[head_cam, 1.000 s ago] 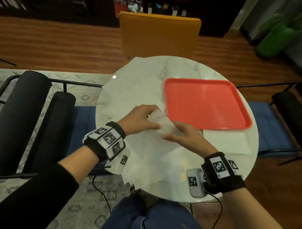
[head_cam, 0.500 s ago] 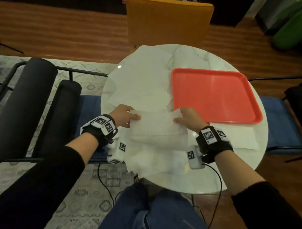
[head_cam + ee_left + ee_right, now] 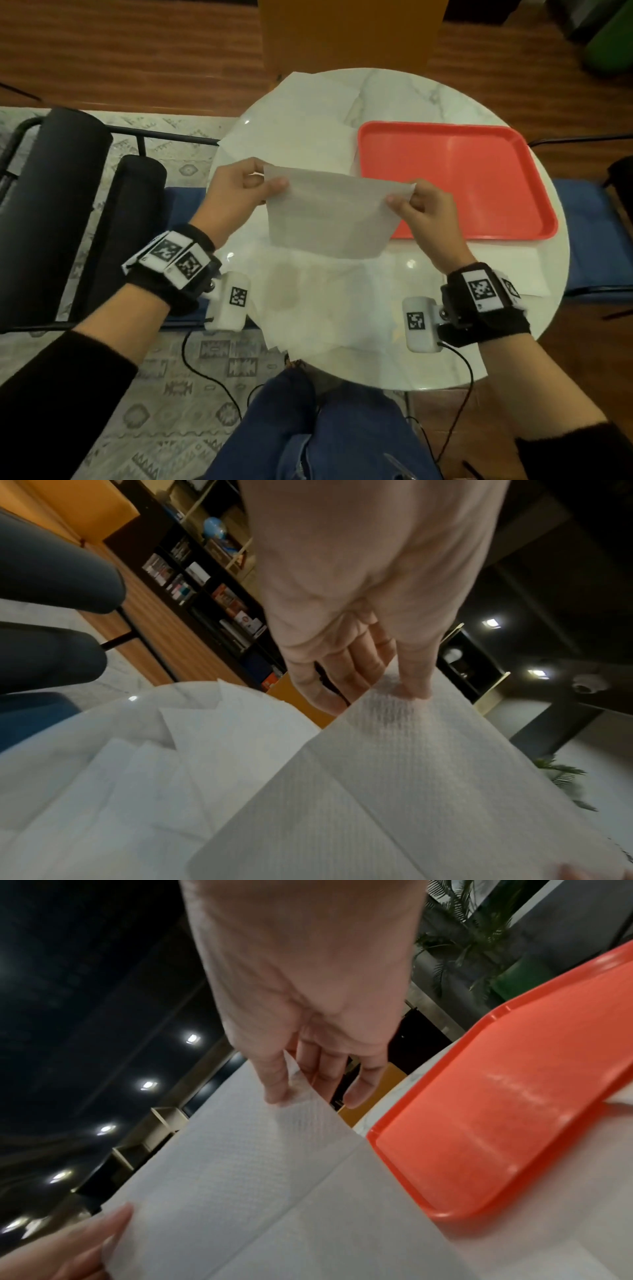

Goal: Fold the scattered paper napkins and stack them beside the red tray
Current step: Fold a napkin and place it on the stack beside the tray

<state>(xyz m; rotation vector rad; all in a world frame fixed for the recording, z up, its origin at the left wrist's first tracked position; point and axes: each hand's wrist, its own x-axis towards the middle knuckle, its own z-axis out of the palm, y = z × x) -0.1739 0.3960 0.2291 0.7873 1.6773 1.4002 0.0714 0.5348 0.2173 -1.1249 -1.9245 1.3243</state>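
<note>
The napkin (image 3: pixel 329 212) was thin white paper with tiny bumps. The tray (image 3: pixel 455 178) was smooth red plastic. The table (image 3: pixel 428 92) was shiny marble. The floor (image 3: pixel 137 51) was wood.

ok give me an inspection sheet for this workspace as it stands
surface: round white marble table, mostly covered by paper.
job's things: held napkin lifted above the table; loose napkins lie unfolded; red tray holds nothing; no folded stack seen.
clutter: nothing seen.
grippers: left hand pinches one upper corner of the held napkin, right hand the other.
cables: black cable runs down from the right wrist camera; another hangs from the left.
surroundings: orange chair behind the table, black chair at left, patterned rug, wood floor.
</note>
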